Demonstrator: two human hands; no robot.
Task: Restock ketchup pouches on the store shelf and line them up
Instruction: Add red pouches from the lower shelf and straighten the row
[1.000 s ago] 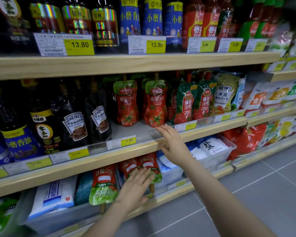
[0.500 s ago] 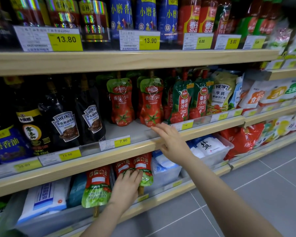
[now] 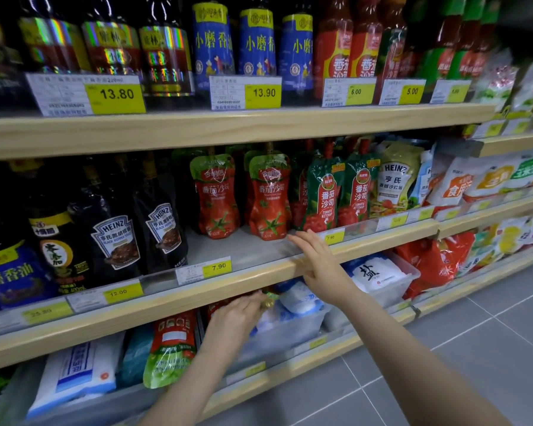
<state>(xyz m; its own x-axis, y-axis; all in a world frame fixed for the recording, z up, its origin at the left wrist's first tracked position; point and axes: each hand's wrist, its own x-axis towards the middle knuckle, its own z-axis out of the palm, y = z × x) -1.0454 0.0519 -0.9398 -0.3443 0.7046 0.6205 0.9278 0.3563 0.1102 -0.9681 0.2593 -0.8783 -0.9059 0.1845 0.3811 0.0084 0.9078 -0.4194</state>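
Observation:
Two red ketchup pouches with green tops stand upright on the middle shelf, one at the left and one to its right, set back from the front edge. My right hand rests with fingers spread on that shelf's wooden edge, just in front of the right pouch, holding nothing. On the bottom shelf my left hand is closed around the top of a ketchup pouch, which it mostly hides. Another ketchup pouch leans upside down to the left of that hand.
Dark Heinz sauce bottles stand left of the pouches; green-and-red ketchup pouches and a Heinz salad dressing pouch stand to the right. A clear bin with white salt bags sits on the bottom shelf. Grey tiled floor lies at the lower right.
My left hand has closed on a pouch on the bottom shelf and lifted it toward the underside of the middle shelf. My right hand has stayed at the shelf edge.

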